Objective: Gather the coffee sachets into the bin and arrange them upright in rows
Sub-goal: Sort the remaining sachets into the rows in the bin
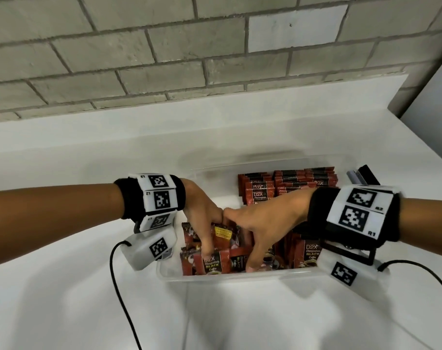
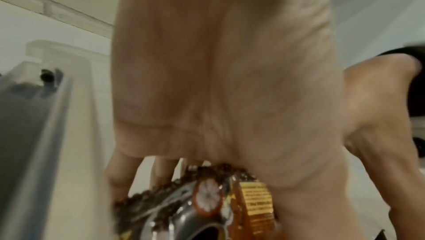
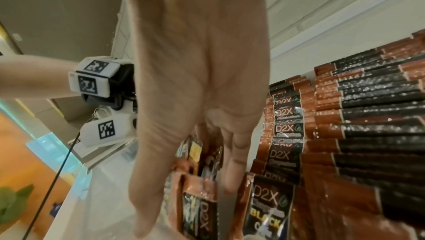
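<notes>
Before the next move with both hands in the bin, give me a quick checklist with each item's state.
1. Both hands inside the bin: ok.
2. Far rows of sachets standing upright: ok.
3. Near sachets in tidy upright rows: not ok, they lean unevenly.
4. Left hand has its fingers among the near sachets: ok.
5. Right hand firmly gripping a sachet: cannot tell.
6. No sachets left on the counter: ok in what shows.

My clear plastic bin sits on the white counter. Red-and-black D2X coffee sachets stand upright in tight rows at its far right; the near sachets lean loosely, one showing a yellow label.
</notes>
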A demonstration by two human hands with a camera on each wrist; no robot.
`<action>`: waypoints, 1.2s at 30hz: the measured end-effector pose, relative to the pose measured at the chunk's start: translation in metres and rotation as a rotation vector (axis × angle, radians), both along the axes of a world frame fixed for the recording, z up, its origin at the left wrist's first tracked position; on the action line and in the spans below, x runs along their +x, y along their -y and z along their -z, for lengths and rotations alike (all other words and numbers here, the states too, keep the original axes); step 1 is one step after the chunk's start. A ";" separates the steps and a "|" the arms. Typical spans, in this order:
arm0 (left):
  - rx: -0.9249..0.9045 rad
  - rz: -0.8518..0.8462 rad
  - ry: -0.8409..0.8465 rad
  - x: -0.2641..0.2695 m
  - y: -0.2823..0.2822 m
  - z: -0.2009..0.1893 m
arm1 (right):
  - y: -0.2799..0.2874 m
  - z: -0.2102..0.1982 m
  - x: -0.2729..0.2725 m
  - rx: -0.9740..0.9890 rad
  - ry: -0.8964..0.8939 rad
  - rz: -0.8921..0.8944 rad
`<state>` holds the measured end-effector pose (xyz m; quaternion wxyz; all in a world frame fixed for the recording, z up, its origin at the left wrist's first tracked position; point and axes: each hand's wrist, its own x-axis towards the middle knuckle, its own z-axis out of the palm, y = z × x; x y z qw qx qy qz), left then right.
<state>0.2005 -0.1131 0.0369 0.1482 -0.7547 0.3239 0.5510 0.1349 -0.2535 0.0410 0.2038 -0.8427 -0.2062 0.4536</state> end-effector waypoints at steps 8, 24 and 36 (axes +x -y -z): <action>-0.035 -0.019 -0.031 0.008 0.004 0.003 | -0.010 0.008 -0.001 -0.127 0.237 -0.108; -0.197 0.029 0.038 0.002 0.001 -0.003 | -0.012 0.012 0.003 0.023 0.307 0.084; -0.771 -0.795 -0.158 0.012 -0.021 -0.041 | 0.022 -0.003 -0.002 0.548 0.331 0.728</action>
